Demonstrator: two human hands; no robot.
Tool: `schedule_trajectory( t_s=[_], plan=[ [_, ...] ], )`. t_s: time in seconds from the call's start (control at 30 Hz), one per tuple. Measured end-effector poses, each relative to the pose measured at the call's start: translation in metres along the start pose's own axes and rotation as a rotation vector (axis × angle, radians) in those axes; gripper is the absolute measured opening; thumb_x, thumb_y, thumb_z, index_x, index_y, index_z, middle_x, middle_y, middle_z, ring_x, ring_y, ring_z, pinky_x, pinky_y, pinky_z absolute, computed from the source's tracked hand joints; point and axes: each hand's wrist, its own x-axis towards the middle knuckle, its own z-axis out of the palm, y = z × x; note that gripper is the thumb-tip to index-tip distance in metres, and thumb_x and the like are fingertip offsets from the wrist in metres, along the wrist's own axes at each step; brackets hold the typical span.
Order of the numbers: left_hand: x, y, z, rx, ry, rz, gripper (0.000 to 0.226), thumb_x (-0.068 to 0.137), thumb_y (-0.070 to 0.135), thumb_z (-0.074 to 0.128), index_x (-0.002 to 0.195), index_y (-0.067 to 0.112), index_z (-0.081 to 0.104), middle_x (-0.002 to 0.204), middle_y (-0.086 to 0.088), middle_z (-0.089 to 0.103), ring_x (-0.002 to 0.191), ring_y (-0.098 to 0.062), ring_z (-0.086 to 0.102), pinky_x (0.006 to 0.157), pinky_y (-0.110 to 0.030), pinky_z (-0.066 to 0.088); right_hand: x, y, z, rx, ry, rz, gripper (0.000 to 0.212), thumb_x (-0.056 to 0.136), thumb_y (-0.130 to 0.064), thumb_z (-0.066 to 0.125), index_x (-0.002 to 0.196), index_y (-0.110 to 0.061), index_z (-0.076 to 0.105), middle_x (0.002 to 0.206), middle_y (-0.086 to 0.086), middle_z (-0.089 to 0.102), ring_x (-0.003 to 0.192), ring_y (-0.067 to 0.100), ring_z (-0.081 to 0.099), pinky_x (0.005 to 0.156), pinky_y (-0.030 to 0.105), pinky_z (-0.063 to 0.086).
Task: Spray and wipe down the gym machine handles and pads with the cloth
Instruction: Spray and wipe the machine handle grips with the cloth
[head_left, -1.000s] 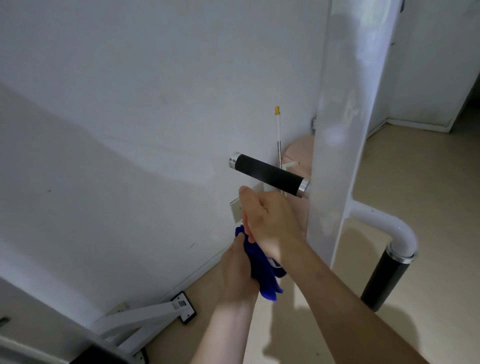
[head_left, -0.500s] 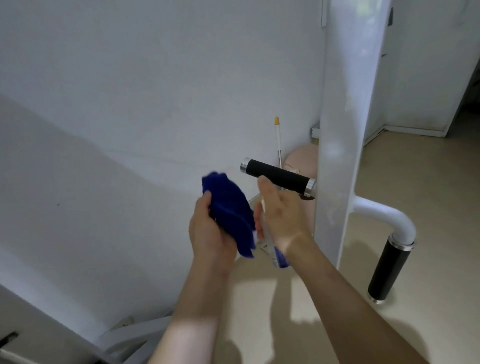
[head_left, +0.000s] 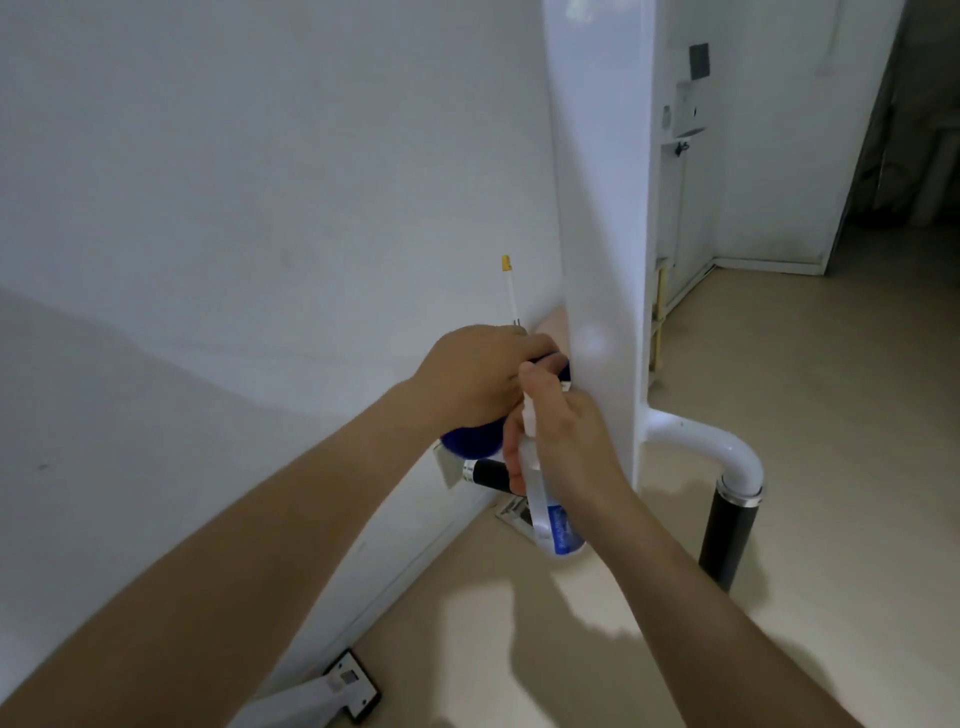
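Note:
My left hand (head_left: 478, 374) is shut on the blue cloth (head_left: 472, 441) and presses it against something beside the white upright post (head_left: 597, 208); what lies under the cloth is hidden. Just to its right, my right hand (head_left: 566, 441) grips a clear spray bottle (head_left: 550, 514) with a blue label, nozzle up by my thumb. A black handle (head_left: 488, 474) with a silver end cap pokes out below my hands. A second black handle (head_left: 727, 535) hangs from a curved white tube (head_left: 711, 441) at the right of the post.
A white wall runs close along the left. A thin rod with a yellow tip (head_left: 509, 286) stands behind my hands. A white machine foot (head_left: 348, 686) lies on the beige floor at the bottom. A doorway opens at the far right.
My left hand has carried the cloth up and right to the post. My right hand has closed on the spray bottle and stayed near the handle.

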Motion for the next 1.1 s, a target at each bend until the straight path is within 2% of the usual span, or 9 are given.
schedule_trajectory(
  t_s=[0.1, 0.27, 0.43, 0.53, 0.63, 0.77, 0.93, 1.0, 1.1],
  plan=[
    [0.020, 0.007, -0.015, -0.072, -0.156, -0.127, 0.032, 0.096, 0.037, 0.036, 0.070, 0.022, 0.049, 0.067, 0.006, 0.054, 0.064, -0.016, 0.053, 0.058, -0.030, 0.039, 0.000, 0.003, 0.002, 0.001, 0.037, -0.019, 0.065, 0.100, -0.045, 0.041, 0.055, 0.000, 0.055, 0.048, 0.011, 0.053, 0.040, 0.016, 0.052, 0.045, 0.024, 0.045],
    [0.044, -0.004, -0.026, -0.495, -0.725, -0.435, 0.032, 0.085, 0.044, 0.052, 0.086, 0.016, 0.066, 0.085, -0.004, 0.072, 0.072, -0.023, 0.069, 0.074, -0.036, 0.057, -0.006, 0.006, 0.008, -0.072, 0.040, -0.047, 0.068, 0.085, -0.054, 0.039, 0.056, 0.006, 0.053, 0.047, 0.011, 0.049, 0.043, 0.021, 0.048, 0.047, 0.029, 0.046],
    [0.018, 0.015, -0.018, -0.164, -0.227, -0.149, 0.029, 0.097, 0.027, 0.039, 0.071, 0.017, 0.048, 0.071, 0.007, 0.052, 0.064, -0.014, 0.049, 0.059, -0.029, 0.036, -0.003, 0.001, 0.007, 0.033, 0.103, -0.001, 0.063, 0.101, -0.043, 0.042, 0.055, -0.001, 0.054, 0.050, 0.013, 0.051, 0.045, 0.021, 0.049, 0.042, 0.023, 0.045],
    [-0.007, 0.012, 0.016, -0.248, 0.206, 0.029, 0.021, 0.094, 0.027, 0.046, 0.100, 0.019, 0.065, 0.100, 0.005, 0.066, 0.088, -0.018, 0.062, 0.075, -0.038, 0.050, 0.000, 0.003, 0.008, 0.062, 0.111, 0.045, 0.066, 0.102, -0.044, 0.040, 0.055, -0.002, 0.056, 0.046, 0.009, 0.054, 0.042, 0.019, 0.054, 0.045, 0.024, 0.046],
    [-0.024, -0.004, 0.026, -0.439, 0.239, 0.125, 0.037, 0.097, 0.026, 0.050, 0.132, 0.017, 0.057, 0.133, 0.002, 0.057, 0.118, -0.015, 0.056, 0.096, -0.039, 0.047, -0.002, 0.001, 0.006, 0.081, 0.109, 0.097, 0.069, 0.102, -0.045, 0.037, 0.054, 0.001, 0.054, 0.042, 0.009, 0.053, 0.036, 0.017, 0.053, 0.041, 0.020, 0.043],
    [-0.045, -0.005, 0.015, -0.090, 0.165, 0.176, 0.057, 0.083, 0.038, 0.061, 0.137, 0.027, 0.047, 0.141, 0.000, 0.049, 0.120, -0.018, 0.052, 0.098, -0.032, 0.044, -0.005, -0.003, 0.002, 0.102, 0.101, 0.120, 0.065, 0.101, -0.041, 0.038, 0.050, -0.003, 0.053, 0.039, 0.007, 0.051, 0.033, 0.018, 0.050, 0.041, 0.022, 0.043],
    [-0.003, 0.013, -0.020, 0.195, -0.184, 0.049, 0.007, 0.090, 0.025, 0.050, 0.092, 0.026, 0.057, 0.088, 0.009, 0.056, 0.082, -0.017, 0.057, 0.071, -0.026, 0.038, -0.004, -0.008, 0.009, 0.100, 0.096, 0.117, 0.066, 0.101, -0.043, 0.038, 0.048, -0.007, 0.053, 0.044, 0.009, 0.054, 0.037, 0.020, 0.051, 0.043, 0.024, 0.046],
    [0.010, 0.009, -0.028, 0.066, -0.386, 0.026, 0.022, 0.089, 0.020, 0.054, 0.071, 0.030, 0.046, 0.071, 0.012, 0.051, 0.071, -0.015, 0.054, 0.066, -0.026, 0.044, -0.004, -0.007, 0.010, 0.083, 0.096, 0.074, 0.066, 0.101, -0.044, 0.039, 0.047, -0.008, 0.052, 0.046, 0.009, 0.055, 0.038, 0.019, 0.051, 0.042, 0.023, 0.046],
    [0.020, -0.002, -0.041, -0.303, -0.690, -0.087, 0.022, 0.081, 0.016, 0.070, 0.077, 0.033, 0.057, 0.077, 0.011, 0.064, 0.074, -0.013, 0.065, 0.066, -0.026, 0.053, -0.011, 0.001, 0.011, 0.041, 0.079, -0.020, 0.066, 0.094, -0.049, 0.043, 0.047, -0.004, 0.052, 0.045, 0.011, 0.052, 0.041, 0.020, 0.050, 0.043, 0.022, 0.046]
  ],
)
